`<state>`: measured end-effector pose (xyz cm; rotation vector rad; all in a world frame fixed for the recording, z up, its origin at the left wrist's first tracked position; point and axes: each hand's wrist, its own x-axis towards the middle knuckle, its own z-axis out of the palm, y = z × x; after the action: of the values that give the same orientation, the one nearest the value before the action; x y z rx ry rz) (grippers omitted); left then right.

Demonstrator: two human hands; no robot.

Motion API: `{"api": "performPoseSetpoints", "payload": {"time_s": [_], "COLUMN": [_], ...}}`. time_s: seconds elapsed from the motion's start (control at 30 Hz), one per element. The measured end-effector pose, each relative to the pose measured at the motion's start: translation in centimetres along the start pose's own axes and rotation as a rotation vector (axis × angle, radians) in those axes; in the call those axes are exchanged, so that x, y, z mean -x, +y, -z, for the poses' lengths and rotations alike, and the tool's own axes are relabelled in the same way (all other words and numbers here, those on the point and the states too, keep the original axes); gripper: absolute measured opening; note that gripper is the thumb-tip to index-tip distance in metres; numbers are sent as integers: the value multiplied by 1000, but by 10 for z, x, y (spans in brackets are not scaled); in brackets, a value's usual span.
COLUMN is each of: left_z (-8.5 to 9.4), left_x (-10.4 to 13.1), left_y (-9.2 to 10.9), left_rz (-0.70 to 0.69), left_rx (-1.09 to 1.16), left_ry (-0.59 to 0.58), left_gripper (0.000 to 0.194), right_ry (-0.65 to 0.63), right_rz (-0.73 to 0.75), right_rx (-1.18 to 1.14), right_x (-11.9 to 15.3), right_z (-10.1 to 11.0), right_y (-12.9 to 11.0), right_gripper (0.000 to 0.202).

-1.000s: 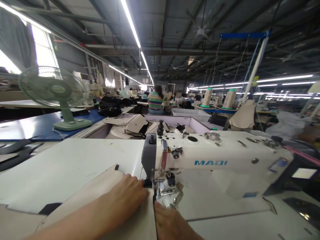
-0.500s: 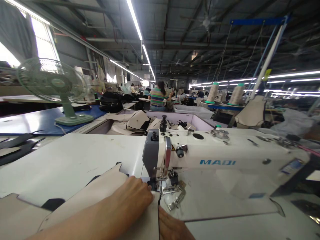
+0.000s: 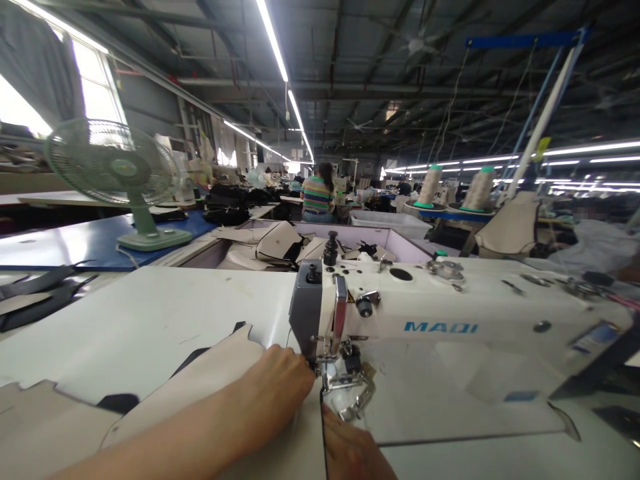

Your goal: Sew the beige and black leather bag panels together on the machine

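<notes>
The beige panel [image 3: 215, 375] lies on the table [image 3: 190, 300] beneath the left hand [image 3: 286, 381], which rests on it with bent fingers, while the right hand [image 3: 350, 448] lies at its dark right edge; whether either pinches it, I cannot tell. Its visible length slants from near left to a notched far tip, the dark edge pointing almost straight away, beside the machine [image 3: 480, 290] lettered "MAQI" in blue.

your table [image 3: 200, 300] bears the sewing machine [image 3: 435, 323] on the right, and the panel [image 3: 210, 370] to its left under your left hand [image 3: 283, 380]; your right hand [image 3: 353, 447] is at the panel's right edge. behind, cut pieces [image 3: 277, 241] lie in a bin [image 3: 405, 243]; a fan [image 3: 125, 170] stands farther left.
</notes>
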<state>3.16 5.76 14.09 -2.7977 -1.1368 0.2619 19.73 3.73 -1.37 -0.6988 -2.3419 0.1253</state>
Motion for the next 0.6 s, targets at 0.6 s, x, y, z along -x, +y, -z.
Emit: {"api": "performPoseSetpoints", "payload": {"time_s": [0.6], "left_z": [-31], "left_x": [37], "left_y": [40], "left_rz": [337], "left_rx": [269], "left_ry": [142], "left_gripper": [31], "right_ry": [43], "right_rz": [137], "right_rx": [-76], "right_x": [-16], "right_z": [40], "right_y": [-27], "right_gripper": [33]}}
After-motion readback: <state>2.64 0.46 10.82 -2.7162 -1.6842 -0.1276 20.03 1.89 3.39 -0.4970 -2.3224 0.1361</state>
